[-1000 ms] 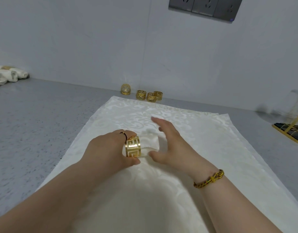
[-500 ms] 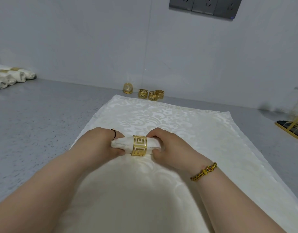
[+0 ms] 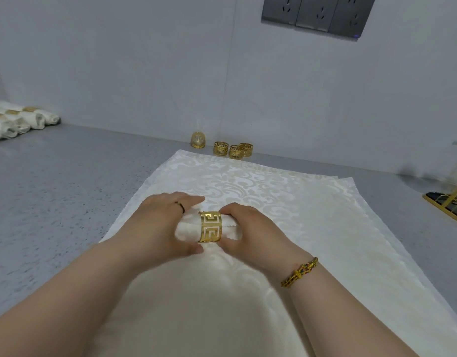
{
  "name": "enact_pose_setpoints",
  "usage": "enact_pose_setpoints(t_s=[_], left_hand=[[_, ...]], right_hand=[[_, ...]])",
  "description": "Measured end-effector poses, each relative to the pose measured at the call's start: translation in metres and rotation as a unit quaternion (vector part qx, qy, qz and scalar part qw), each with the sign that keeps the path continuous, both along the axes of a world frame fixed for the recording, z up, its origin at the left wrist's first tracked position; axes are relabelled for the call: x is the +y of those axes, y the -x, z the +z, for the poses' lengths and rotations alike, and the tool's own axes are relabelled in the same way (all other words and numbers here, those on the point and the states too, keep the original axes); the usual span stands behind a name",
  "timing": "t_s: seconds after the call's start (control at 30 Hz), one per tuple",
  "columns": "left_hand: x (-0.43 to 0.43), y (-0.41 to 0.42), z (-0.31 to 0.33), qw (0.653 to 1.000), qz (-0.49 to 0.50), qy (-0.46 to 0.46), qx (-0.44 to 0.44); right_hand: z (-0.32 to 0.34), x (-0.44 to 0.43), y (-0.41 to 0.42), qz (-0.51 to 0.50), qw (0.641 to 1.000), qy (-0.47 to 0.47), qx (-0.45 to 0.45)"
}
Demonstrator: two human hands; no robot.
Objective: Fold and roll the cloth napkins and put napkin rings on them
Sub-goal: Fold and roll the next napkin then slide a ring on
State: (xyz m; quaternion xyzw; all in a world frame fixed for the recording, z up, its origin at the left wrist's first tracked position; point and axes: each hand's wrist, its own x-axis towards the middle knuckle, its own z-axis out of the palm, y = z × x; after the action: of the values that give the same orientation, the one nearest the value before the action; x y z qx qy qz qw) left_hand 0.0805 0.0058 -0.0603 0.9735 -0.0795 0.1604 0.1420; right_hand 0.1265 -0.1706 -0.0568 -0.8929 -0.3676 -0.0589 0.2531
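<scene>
Nearest, a flat cream cloth [image 3: 312,228] runs from the desk's [image 3: 55,202] near edge towards the far one. It is damask, with a glossy scroll pattern woven in, and a second sheet's edge shows beneath it on the right. It probably serves as both working pad and next napkin.

On the middle of this cloth lies the rolled napkin [image 3: 187,228], a short soft cylinder of the same fabric, lying crosswise. The left hand [image 3: 158,228] wraps its left end, fingers curled over the top and thumb tucked along the near side. The right hand [image 3: 250,233], a braided bracelet [image 3: 299,271] on its wrist, curls round the right end likewise. Gripping both ends keeps the roll tight while the napkin ring [image 3: 210,230] sits about its middle. The ring is a broad gold metal band, pierced in a square key pattern, hard and shiny against the yielding cloth.

Beyond, at the far edge by the wall, three spare rings [image 3: 234,150] cluster within reach, beside a small gold domed piece [image 3: 198,140]. Towards the far left corner, finished rolls [image 3: 19,119] lie side by side, ringed. At the right edge stands part of a gold wire stand [image 3: 446,204]. The desk is grey and speckled.
</scene>
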Motion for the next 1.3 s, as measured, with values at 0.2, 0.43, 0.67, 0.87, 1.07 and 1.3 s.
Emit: enact_pose_setpoints(t_s=[0.2, 0.43, 0.67, 0.87, 1.07, 1.3], left_hand=[[-0.025, -0.003, -0.005, 0.971, -0.008, -0.169, -0.169], [-0.004, 0.020, 0.002, 0.956, -0.026, -0.160, -0.243], [0.075, 0.064, 0.018, 0.977, 0.043, -0.034, -0.204], [0.184, 0.105, 0.019, 0.972, 0.188, -0.069, -0.126], [0.269, 0.119, 0.001, 0.938, 0.225, -0.190, -0.183], [0.350, 0.113, -0.002, 0.929, 0.300, -0.193, -0.099]], right_hand=[[0.002, 0.008, 0.009, -0.005, 0.999, -0.034, -0.013], [0.017, 0.020, 0.030, 0.007, 0.991, -0.065, 0.117], [0.034, 0.098, 0.047, 0.041, 0.988, -0.104, 0.109], [0.029, 0.203, 0.063, 0.056, 0.978, -0.142, 0.145], [0.017, 0.322, 0.083, 0.100, 0.969, -0.145, 0.174], [0.006, 0.381, 0.054, 0.128, 0.971, -0.030, 0.198]])
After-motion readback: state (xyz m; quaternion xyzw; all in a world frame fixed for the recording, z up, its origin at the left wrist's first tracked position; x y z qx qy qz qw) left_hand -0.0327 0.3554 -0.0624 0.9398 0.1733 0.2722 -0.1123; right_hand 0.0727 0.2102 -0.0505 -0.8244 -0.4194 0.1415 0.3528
